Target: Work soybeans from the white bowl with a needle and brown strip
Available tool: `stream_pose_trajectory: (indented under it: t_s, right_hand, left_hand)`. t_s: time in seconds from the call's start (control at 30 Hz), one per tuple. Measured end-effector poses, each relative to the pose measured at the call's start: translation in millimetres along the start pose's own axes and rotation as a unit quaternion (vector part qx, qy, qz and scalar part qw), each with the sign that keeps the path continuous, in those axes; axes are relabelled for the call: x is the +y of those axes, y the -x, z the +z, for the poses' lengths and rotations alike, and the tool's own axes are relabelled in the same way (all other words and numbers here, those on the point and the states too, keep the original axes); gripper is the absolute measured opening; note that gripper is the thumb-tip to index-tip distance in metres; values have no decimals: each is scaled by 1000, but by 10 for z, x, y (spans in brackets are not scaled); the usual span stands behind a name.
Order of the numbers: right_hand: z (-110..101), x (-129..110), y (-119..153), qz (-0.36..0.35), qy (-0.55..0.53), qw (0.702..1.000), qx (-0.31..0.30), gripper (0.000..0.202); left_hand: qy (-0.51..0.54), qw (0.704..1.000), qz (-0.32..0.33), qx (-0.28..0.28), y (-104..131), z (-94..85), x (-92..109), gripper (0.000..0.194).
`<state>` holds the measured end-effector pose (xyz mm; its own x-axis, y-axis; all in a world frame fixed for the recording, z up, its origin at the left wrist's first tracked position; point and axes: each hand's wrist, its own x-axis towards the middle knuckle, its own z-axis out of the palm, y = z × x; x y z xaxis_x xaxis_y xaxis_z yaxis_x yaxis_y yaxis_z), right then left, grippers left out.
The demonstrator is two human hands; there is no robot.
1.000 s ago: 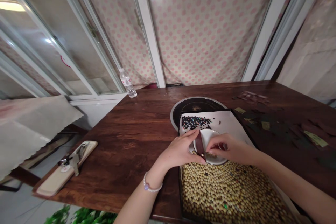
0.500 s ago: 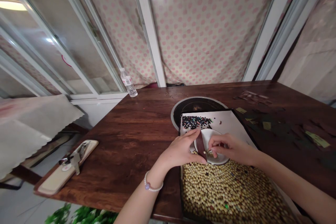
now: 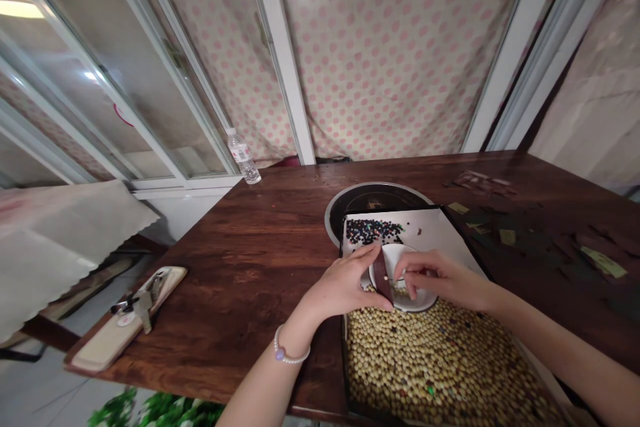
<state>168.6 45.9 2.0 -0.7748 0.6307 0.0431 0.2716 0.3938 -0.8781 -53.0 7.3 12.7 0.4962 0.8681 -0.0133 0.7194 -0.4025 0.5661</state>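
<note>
My left hand (image 3: 345, 283) is curved at the near left of a white bowl (image 3: 425, 300), its thumb and fingers gripping the two ends of a flat dark brown strip (image 3: 382, 272). One small pale bead (image 3: 385, 278) shows against the strip. Inside the bowl, my right hand (image 3: 433, 277) has its fingers bent and pinched together; what they hold, if anything, is too small to make out. A few pale beads lie in the bowl's bottom. The bowl sits on a dark-rimmed tray (image 3: 345, 360), among many pale round beads (image 3: 430, 360) that may be beans.
Dark beads (image 3: 373, 231) are heaped at the tray's far left. Behind it is a round black hotplate (image 3: 373, 197) set in the wooden table (image 3: 240, 267). Brown pieces and yellow labels (image 3: 603, 262) lie right, a bottle (image 3: 243, 157) far left, keys (image 3: 143, 303) on a pale board.
The small pale bead has moved up along the brown strip. My right fingers have shifted slightly over the bowl. My left hand keeps its grip.
</note>
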Motion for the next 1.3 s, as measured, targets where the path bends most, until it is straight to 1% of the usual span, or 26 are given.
stream_pose_trajectory:
  t_s: [0.1, 0.27, 0.33, 0.47, 0.53, 0.67, 0.83, 0.97, 1.07, 1.23, 1.3]
  right_hand:
    - [3, -31, -9, 14, 16, 1000, 6, 18]
    - [18, -41, -29, 21, 25, 999, 19, 12]
    - [24, -22, -29, 22, 4, 999, 33, 15]
    - [45, 36, -18, 32, -80, 995, 46, 20]
    - [58, 63, -16, 34, -92, 994, 56, 20]
    - [72, 95, -21, 29, -58, 994, 82, 19]
    - [84, 79, -18, 43, -38, 996, 70, 15]
    - [93, 64, -17, 8, 22, 995, 100, 13]
    - [94, 79, -22, -3, 31, 992, 119, 11]
    - [102, 102, -26, -40, 97, 987, 121, 13]
    - [106, 100, -22, -43, 114, 984, 129, 14]
  left_hand:
    - [4, 1000, -2, -2, 0, 5, -2, 102]
    - [12, 1000, 6, 7, 5, 12, -14, 101]
    - [12, 1000, 5, 6, 5, 12, -18, 101]
    - [14, 1000, 0, 4, 5, 11, -17, 101]
    - [14, 1000, -6, 3, 6, 9, -12, 102]
    - [8, 1000, -14, -3, 7, 3, 1, 103]
    - [9, 1000, -12, -3, 3, -1, 9, 102]
    - [5, 1000, -10, -6, 1, 0, 6, 103]
    - [1, 1000, -8, -5, -3, 3, -1, 104]
    - [0, 1000, -9, -4, -1, 1, 1, 104]
    - [1, 1000, -8, -3, 1, -1, 4, 103]
